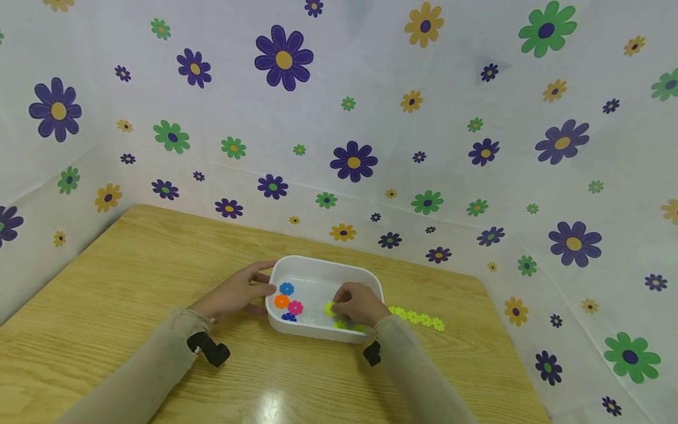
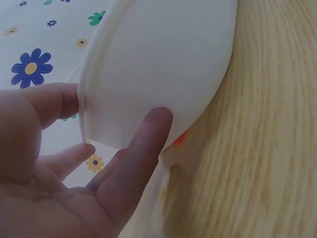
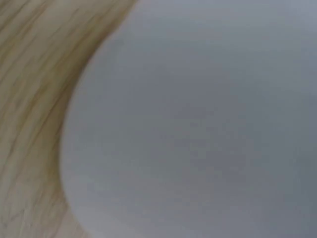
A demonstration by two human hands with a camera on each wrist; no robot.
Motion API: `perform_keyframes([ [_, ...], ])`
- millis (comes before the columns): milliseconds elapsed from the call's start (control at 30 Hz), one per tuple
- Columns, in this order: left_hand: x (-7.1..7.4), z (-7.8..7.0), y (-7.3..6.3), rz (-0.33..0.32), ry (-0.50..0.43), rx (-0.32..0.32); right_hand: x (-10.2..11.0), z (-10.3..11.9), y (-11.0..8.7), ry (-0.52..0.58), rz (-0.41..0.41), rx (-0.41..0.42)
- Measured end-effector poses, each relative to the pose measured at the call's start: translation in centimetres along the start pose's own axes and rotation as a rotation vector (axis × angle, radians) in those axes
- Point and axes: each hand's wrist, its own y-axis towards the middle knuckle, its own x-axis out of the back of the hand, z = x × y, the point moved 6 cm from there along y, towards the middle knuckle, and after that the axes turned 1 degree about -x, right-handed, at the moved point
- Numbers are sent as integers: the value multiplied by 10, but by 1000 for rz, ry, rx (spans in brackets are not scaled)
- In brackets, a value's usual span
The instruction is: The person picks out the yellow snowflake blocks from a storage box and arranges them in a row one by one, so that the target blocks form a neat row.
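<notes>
Pickup seems our step: right hand (image 1: 362, 303) pinches yellow flower-shaped plastic disc (image 1: 329, 309), left hand (image 1: 242, 291) grips white oblong plastic tray (image 1: 318, 333); next needs lifting.

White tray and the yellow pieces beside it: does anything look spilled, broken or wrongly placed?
Nothing stands out. The yellow pieces outside the white tray lie in a neat row on the table, so they seem arranged rather than spilled; I see no obvious damage.
</notes>
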Motion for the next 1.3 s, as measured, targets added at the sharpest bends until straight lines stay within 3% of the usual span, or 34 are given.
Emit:
perform_keyframes([
  [233, 0, -2, -1, -2, -9, 3, 11, 7, -11, 98, -8, 54],
  [500, -1, -1, 1, 5, -18, 7, 38, 2, -32, 237, -147, 105],
  [700, 0, 2, 3, -4, -21, 27, 58, -21, -46, 340, -220, 115],
  [967, 1, 3, 4, -15, -12, 35, 93, -57, -68, 299, -319, 87],
  [1300, 1, 4, 4, -15, 11, 38, 140, -132, -90, 293, -371, -29],
])
